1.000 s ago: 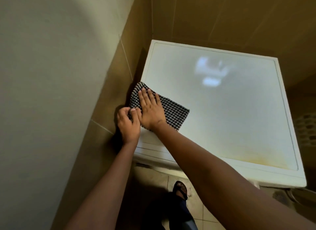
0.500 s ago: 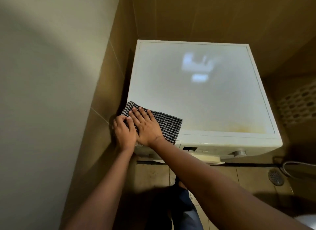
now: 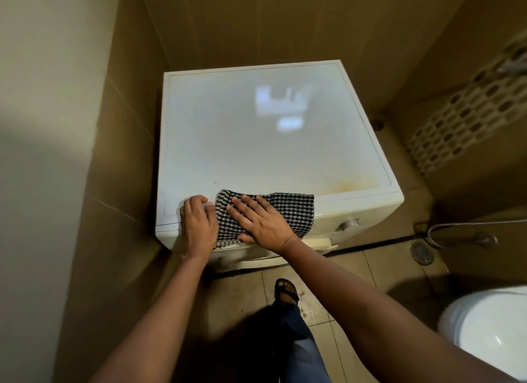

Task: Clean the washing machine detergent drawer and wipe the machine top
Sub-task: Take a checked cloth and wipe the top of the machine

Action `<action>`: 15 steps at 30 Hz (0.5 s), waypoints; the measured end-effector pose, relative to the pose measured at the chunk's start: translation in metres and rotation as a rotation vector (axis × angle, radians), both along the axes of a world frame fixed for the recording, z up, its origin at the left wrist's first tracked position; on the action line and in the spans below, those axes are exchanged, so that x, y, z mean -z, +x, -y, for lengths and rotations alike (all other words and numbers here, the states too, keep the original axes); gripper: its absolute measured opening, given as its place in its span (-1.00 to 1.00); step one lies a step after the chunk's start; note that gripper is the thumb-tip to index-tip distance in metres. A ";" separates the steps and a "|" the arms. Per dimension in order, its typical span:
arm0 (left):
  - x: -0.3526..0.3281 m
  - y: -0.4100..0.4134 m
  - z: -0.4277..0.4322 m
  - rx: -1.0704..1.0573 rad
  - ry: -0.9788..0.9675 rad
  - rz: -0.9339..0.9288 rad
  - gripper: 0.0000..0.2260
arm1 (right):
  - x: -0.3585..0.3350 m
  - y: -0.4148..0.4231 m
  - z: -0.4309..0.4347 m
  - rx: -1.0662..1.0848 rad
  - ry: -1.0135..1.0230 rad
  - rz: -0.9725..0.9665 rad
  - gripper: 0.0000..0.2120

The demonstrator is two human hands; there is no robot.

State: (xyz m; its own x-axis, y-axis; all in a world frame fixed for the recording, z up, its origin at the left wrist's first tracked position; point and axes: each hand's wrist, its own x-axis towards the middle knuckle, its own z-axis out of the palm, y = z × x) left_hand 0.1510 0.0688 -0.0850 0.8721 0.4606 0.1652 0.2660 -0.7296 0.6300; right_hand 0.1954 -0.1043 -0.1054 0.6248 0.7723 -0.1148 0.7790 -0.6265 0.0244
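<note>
A white washing machine (image 3: 256, 143) stands in a tiled corner, its flat top facing me. A black-and-white checked cloth (image 3: 291, 208) lies over the front edge of the top, left of middle. My right hand (image 3: 256, 223) presses flat on the cloth with straight, spread fingers. My left hand (image 3: 198, 226) rests on the front left corner of the top beside the cloth, fingers curled over the edge. A yellowish stain (image 3: 350, 183) marks the top's front right area. The detergent drawer is hidden under my hands.
Tiled walls close in on the left and behind the machine. A perforated white basket (image 3: 470, 117) stands to the right. A floor drain (image 3: 421, 253) and a hose (image 3: 456, 228) lie on the floor at right. A white toilet lid (image 3: 490, 331) is at lower right. My sandalled foot (image 3: 286, 293) stands before the machine.
My right hand has slid the cloth rightward along the front edge, away from the left wall. My left hand stays by the front left corner. The view has pulled back and tilted down.
</note>
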 end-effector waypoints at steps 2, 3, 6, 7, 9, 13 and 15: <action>-0.003 0.004 0.010 0.015 -0.017 0.003 -0.81 | 0.000 0.005 0.020 0.020 -0.005 -0.026 -0.32; -0.005 0.005 0.016 0.035 -0.015 -0.003 -0.83 | 0.001 0.007 0.031 0.034 -0.005 -0.037 -0.32; -0.007 0.009 0.029 0.106 0.006 -0.028 -0.85 | 0.000 0.016 0.066 0.090 0.018 -0.054 -0.30; -0.006 0.012 0.032 0.129 0.018 -0.026 -0.82 | -0.002 0.020 0.078 0.123 0.031 -0.058 -0.30; -0.001 0.017 0.039 0.189 0.058 -0.018 -0.74 | -0.007 0.026 0.104 0.205 0.056 -0.068 -0.29; 0.007 0.028 0.062 0.347 0.154 -0.010 -0.73 | -0.014 0.040 0.158 0.416 0.102 -0.087 -0.33; 0.009 0.034 0.073 0.426 0.193 -0.016 -0.72 | -0.017 0.048 0.184 0.527 0.131 -0.086 -0.36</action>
